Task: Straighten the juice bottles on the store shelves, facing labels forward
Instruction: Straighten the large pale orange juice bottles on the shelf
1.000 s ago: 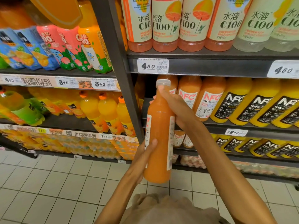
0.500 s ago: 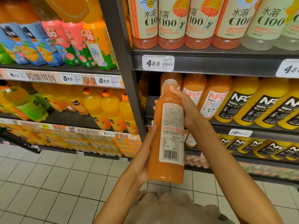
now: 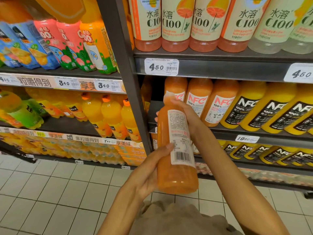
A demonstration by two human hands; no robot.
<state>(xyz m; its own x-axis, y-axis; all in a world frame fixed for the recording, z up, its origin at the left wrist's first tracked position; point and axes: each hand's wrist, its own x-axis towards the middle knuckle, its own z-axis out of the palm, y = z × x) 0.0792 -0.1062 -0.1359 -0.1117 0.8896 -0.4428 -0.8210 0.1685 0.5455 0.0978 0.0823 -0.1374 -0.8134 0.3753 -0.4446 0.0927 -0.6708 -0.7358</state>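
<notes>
Low at the frame's bottom edge, a beige garment point(image 3: 177, 223) shows under two bare forearms rising toward centre. Just above, the left hand point(image 3: 149, 173) cups the lower side of an orange juice bottle point(image 3: 176, 177), thumb laid across its white back label point(image 3: 181, 138), whose barcode faces the camera. At the bottle's upper part, the right hand point(image 3: 186, 114) wraps the shoulder below the cap, so both hands are closed on the one bottle, held tilted in front of the shelving. Behind it, mid-frame, a row of orange NFC bottles point(image 3: 218, 106) stands on the dark shelf point(image 3: 254, 133), with yellow NFC bottles point(image 3: 254, 106) to the right. Higher, C100 bottles point(image 3: 176, 24) line the top shelf above a 4.50 price tag point(image 3: 161, 67).
</notes>
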